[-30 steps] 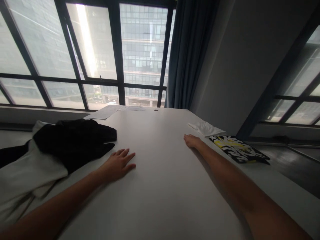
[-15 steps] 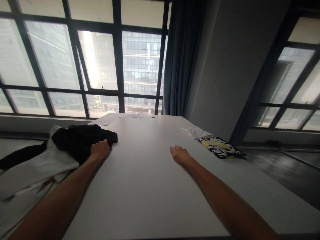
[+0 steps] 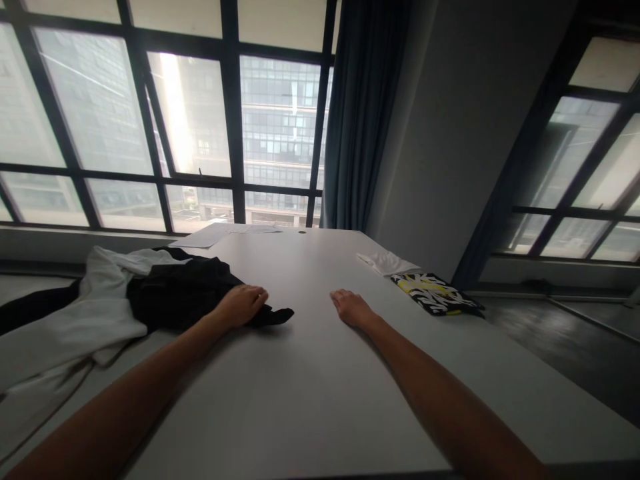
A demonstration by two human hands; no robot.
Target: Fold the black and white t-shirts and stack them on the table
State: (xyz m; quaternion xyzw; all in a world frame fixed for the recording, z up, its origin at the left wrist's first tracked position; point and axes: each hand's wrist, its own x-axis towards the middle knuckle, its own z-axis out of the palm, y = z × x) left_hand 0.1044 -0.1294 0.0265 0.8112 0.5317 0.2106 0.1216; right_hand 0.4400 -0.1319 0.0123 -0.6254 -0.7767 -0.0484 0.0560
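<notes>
My left hand (image 3: 243, 304) is closed on a black garment (image 3: 180, 290), whose loose end sticks out past the fingers onto the white table (image 3: 300, 387). The rest of that black cloth lies bunched to the left, against a white garment (image 3: 107, 293) that spreads over the table's left side. What kind of garment the black one is, I cannot tell. My right hand (image 3: 351, 307) rests on the bare tabletop, fingers stretched out, holding nothing. It is apart from the cloth.
On the table's right side lie a folded black cloth with a white and yellow pattern (image 3: 435, 293) and a white cloth (image 3: 387, 263). Paper sheets (image 3: 203, 236) lie at the far left end. Beyond stand windows and a blue curtain (image 3: 353, 133).
My left hand has moved right, drawing the black garment further across the table. My right hand has hardly moved; the view has shifted slightly.
</notes>
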